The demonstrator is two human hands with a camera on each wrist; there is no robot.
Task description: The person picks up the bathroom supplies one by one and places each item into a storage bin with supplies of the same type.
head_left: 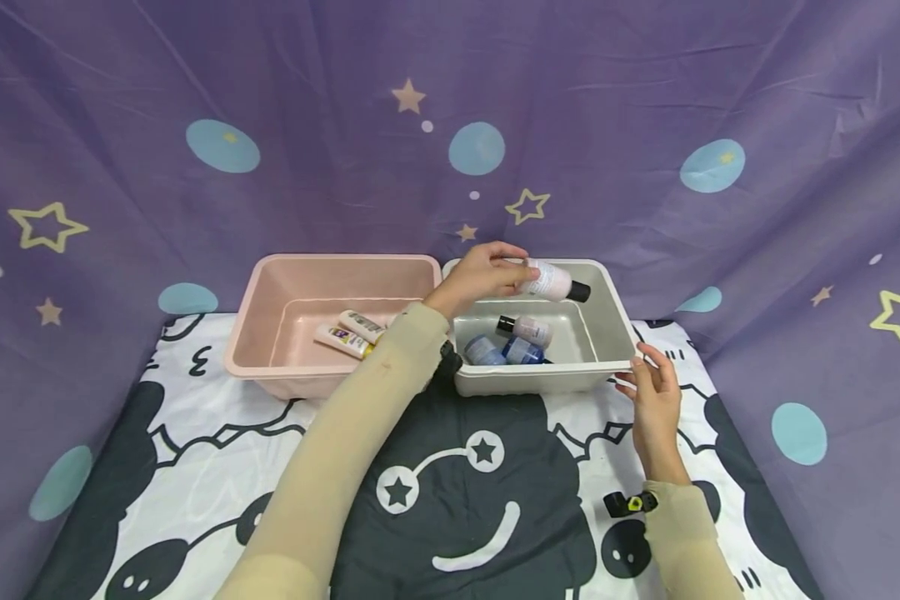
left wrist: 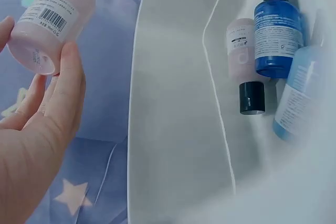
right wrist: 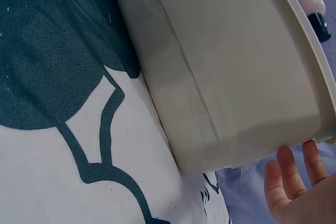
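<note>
My left hand (head_left: 487, 273) holds a pale pink bottle (head_left: 549, 281) with a black cap above the off-white bin (head_left: 540, 383). In the left wrist view the bottle (left wrist: 55, 22) is tilted, its barcode label and base showing between thumb and fingers. Inside that bin lie another pink bottle (head_left: 531, 331), a dark blue bottle (head_left: 522, 351) and a light blue bottle (head_left: 483, 351). At the bin's front right corner my right hand (head_left: 656, 408) grips the rim, and the right wrist view shows fingertips (right wrist: 285, 156) under the rim's edge.
A pink bin (head_left: 270, 372) stands directly left of the off-white one, with two white tubes (head_left: 342, 340) visible inside; my left forearm hides part of it. Both bins rest on a black-and-white patterned cloth (head_left: 450, 500). Behind hangs a purple curtain (head_left: 330, 183) with stars.
</note>
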